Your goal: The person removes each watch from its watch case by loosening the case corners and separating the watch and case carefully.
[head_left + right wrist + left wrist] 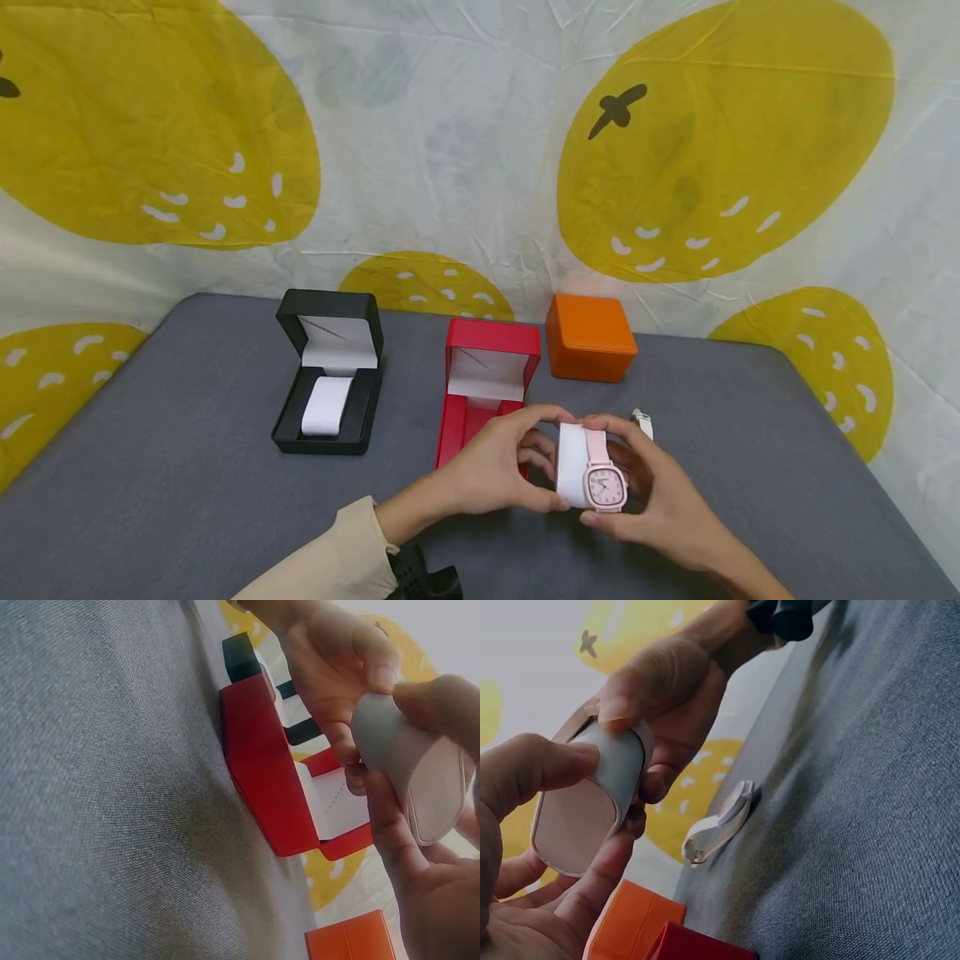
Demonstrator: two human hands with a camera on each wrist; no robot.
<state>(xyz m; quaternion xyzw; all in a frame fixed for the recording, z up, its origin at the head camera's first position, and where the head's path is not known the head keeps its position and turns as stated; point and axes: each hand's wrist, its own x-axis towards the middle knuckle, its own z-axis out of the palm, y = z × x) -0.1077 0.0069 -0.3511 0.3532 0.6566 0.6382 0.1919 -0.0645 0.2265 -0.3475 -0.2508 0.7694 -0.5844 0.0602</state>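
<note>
Both hands hold a white watch cushion (572, 467) up in front of the red box. Around the cushion's right end runs a pink watch (606, 486) with a squarish pink dial, facing up. My left hand (487, 467) grips the cushion's left end between thumb and fingers. On the other side, my right hand (671, 504) pinches the watch and the cushion's right end. In the left wrist view, the cushion's flat oval end (574, 825) shows. A second, white watch (642, 423) lies on the table behind the right hand, partly hidden in the head view.
An open red watch box (493, 335) stands behind the left hand, its lid up. To the left is an open black box (330, 304) holding another white cushion (327, 406). A closed orange box (590, 337) sits at the back of the grey table (187, 467), before a patterned cloth.
</note>
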